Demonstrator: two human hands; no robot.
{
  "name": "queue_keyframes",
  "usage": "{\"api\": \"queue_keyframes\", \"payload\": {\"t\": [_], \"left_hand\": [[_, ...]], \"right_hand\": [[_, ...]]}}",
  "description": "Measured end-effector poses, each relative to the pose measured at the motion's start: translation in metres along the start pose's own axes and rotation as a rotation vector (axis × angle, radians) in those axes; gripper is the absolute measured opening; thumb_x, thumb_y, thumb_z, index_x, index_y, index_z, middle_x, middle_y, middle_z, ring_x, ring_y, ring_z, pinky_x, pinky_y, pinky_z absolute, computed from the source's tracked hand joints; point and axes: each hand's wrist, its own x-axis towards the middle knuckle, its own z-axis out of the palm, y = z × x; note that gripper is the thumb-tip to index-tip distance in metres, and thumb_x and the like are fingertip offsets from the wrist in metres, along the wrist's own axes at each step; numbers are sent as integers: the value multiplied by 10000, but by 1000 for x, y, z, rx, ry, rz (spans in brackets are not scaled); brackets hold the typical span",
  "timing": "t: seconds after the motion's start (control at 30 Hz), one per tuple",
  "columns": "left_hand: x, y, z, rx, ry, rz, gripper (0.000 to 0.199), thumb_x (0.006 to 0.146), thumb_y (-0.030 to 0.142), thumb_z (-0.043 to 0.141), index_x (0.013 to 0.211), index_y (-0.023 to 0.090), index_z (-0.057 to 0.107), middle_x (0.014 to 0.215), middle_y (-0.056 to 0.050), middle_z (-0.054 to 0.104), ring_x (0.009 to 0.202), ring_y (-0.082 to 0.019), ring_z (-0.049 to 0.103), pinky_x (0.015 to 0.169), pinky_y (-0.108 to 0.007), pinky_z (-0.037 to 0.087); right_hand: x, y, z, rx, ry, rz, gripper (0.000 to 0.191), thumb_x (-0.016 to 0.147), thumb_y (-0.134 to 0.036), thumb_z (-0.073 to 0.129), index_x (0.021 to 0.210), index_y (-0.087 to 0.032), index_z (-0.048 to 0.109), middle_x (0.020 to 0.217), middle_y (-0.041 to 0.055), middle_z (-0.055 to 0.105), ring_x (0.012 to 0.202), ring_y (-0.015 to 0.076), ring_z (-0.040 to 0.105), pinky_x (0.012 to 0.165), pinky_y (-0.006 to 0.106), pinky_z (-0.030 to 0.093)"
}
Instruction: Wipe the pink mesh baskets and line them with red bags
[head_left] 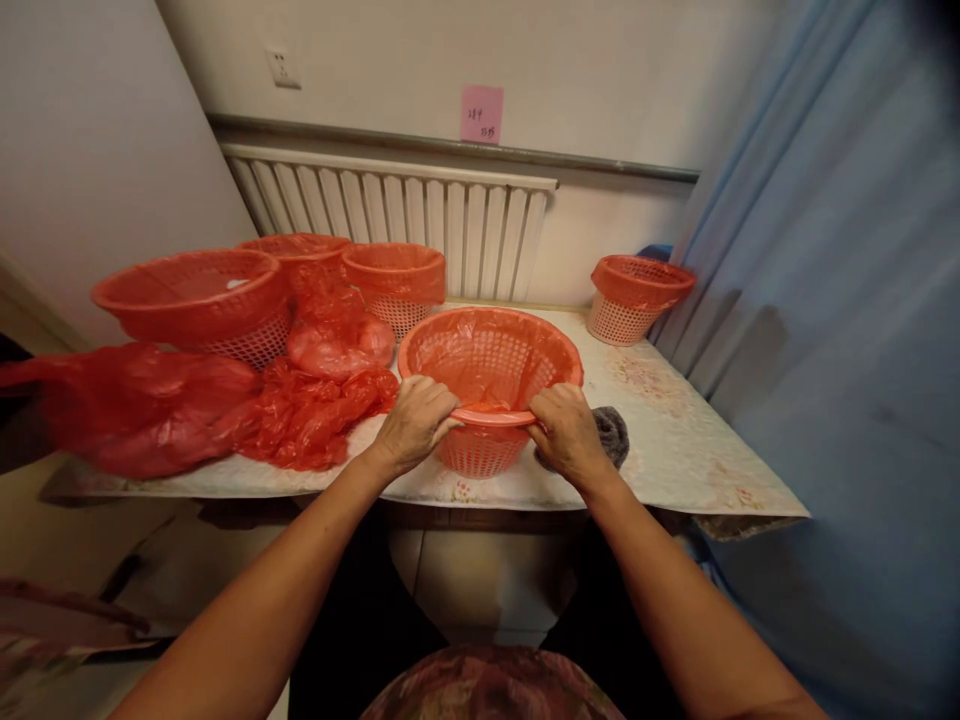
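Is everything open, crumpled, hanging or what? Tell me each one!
Middle basket: upright, lined with red plastic
Left hand: gripping its rim
Right hand: gripping its rim
Left-side baskets: upright, lined
Right-side basket: upright, lined
Red plastic bags: crumpled
Dark cloth: bunched up
Flowered tablecloth: spread out
Blue curtain: hanging
Wall socket: nothing plugged in

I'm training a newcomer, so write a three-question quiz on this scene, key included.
1. True or false: the left hand and the right hand both hold the central basket by its rim.
2. Which thing lies on the table right beside the right hand?
A) white radiator
B) dark grey fuzzy item
C) wall socket
3. Fill in the colour: the note above the radiator is ____.

Key: 1. true; 2. B; 3. pink
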Motion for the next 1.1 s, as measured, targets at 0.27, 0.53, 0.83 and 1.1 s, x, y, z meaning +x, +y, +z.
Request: {"api": "queue_keyframes", "payload": {"t": [0.27,0.53,0.83,1.1], "left_hand": [[-1,-16,-1,3,-26,-9,225,929,197,411,727,179,509,725,-28,503,749,-193,434,732,-348,345],[2,-19,-8,-81,-85,-39,195,924,247,461,769,174,554,775,-41,549,806,-203,490,780,-381,397],[7,21,-35,-123,-93,-71,589,845,352,620,1357,195,375,1405,-156,404,1327,-305,322,1075,-516,281],[19,48,7,178,-48,-72,252,958,189,352,829,166,567,752,-59,582,757,-221,485,740,-395,364]], "right_hand": [[3,-12,1,-80,-17,13,156,824,-244,624,735,-193,506,763,25,570,774,192,430,718,332,256],[3,-12,1,-91,-25,13,149,842,-259,611,741,-190,525,764,31,581,770,191,436,708,330,242],[6,-20,2,-129,-10,48,104,809,-207,612,740,-188,538,751,35,580,765,194,432,700,333,236],[9,-29,1,-124,-23,22,104,833,-244,596,765,-192,536,776,52,594,776,206,443,684,339,230]]}}
